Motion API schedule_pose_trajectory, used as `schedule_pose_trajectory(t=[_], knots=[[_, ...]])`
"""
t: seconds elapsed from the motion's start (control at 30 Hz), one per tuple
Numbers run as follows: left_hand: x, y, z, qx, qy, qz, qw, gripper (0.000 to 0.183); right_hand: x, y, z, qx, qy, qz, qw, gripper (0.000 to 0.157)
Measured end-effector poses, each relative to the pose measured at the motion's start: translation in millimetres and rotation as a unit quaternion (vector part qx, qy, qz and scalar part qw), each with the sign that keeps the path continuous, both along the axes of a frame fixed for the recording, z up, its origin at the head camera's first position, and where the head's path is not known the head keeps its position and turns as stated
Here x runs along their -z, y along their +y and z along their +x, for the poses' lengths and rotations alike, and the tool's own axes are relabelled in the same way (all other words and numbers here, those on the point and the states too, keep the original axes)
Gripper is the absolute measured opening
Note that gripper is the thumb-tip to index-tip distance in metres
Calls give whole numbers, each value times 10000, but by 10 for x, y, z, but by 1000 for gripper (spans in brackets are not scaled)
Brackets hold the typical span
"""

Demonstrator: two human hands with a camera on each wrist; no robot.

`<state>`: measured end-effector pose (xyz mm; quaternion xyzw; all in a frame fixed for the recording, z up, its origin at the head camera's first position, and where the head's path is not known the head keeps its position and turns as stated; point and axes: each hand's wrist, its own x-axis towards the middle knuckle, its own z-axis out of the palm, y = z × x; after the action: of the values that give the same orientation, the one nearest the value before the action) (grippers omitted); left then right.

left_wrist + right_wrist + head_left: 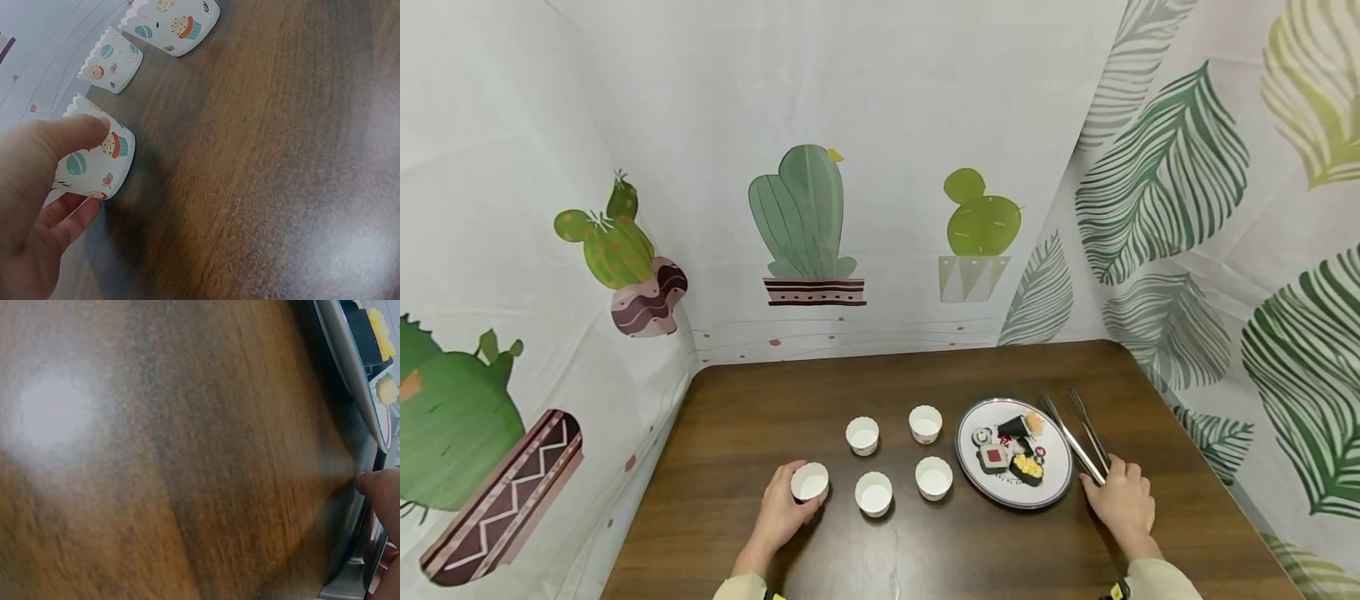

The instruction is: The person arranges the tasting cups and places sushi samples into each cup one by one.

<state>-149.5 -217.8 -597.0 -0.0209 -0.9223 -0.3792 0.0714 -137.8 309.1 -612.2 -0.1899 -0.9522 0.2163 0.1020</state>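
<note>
My left hand [781,508] grips a white paper baking cup [810,482] at the left of the group, thumb on its near side. In the left wrist view, this cup [94,153] shows a printed cupcake pattern, with the left hand's thumb lying across it. Over at the right, my right hand [1123,502] holds metal tongs [1078,446] by the near end, thumb on one side and fingers on the other. The tongs lie beside the plate with their arms spread apart. In the right wrist view, only part of the right hand [384,503] and the tongs [347,578] appears.
Several more white baking cups, such as one [874,495] just right of the held cup, stand in loose rows. A round plate [1052,493] carries several sushi pieces [1026,469]. Behind the brown wooden table [760,392] hangs a printed cloth [895,100].
</note>
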Motion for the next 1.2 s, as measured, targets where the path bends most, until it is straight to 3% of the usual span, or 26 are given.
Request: schedule_pose_trajectory(t=[0.4, 1.2], knots=[[42, 6, -3, 0, 116, -12, 9999, 63, 15, -26, 6, 215, 353, -5, 9991, 54], [-7, 5, 11, -7, 107, 3, 9999, 62, 29, -1, 55, 218, 331, -41, 9992, 50]])
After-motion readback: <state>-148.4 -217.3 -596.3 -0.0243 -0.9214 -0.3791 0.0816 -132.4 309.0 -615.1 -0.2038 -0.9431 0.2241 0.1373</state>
